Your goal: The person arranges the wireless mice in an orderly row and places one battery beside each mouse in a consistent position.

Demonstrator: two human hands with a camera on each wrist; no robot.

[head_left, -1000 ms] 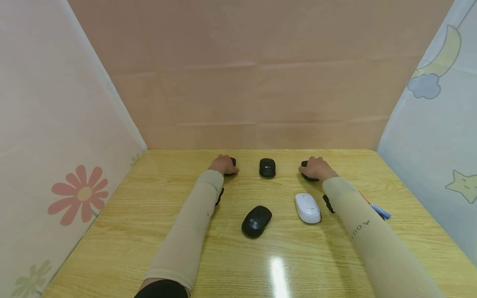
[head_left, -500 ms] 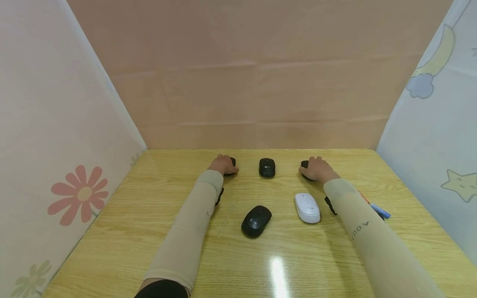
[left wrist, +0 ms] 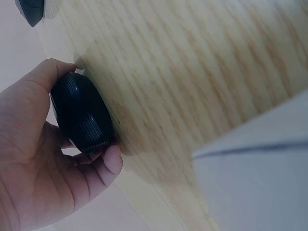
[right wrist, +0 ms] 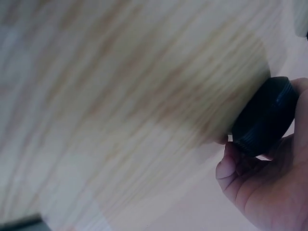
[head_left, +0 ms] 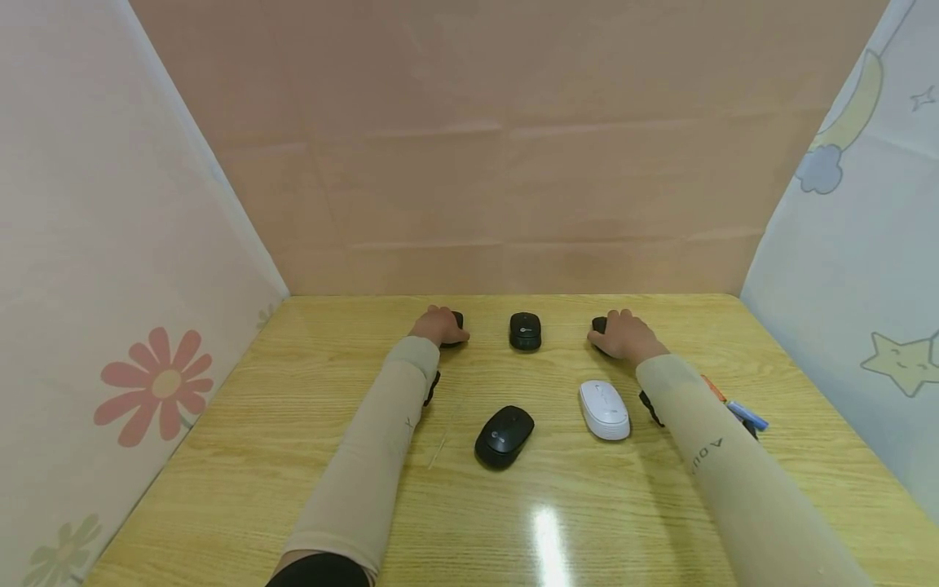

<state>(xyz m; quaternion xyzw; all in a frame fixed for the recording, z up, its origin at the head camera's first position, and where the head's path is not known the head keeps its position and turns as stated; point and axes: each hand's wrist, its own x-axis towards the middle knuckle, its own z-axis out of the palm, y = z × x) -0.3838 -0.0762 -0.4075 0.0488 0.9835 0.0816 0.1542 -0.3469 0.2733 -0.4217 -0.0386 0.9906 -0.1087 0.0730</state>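
At the back of the table my left hand [head_left: 438, 326] grips a black computer mouse [left wrist: 84, 113], thumb on one side and fingers curled on the other. To the right, my right hand [head_left: 626, 336] holds another black mouse [right wrist: 267, 115] the same way, its front end showing past the thumb in the head view. Between the hands lies a third black mouse [head_left: 525, 331]. Closer to me are a black mouse [head_left: 504, 437], turned at an angle, and a white mouse [head_left: 605, 410]. The hands partly hide the mice they hold.
Beside the right forearm lie a blue pen-like item [head_left: 748, 415] and an orange one [head_left: 714, 388], partly covered by the sleeve. A brown backdrop [head_left: 506, 163] stands behind the wooden table [head_left: 330, 350], with patterned sheets at both sides.
The right hand and wrist have shifted very slightly, covering more of the mouse there. The right side sheet has swayed a little to the left. The left hand stays in place.
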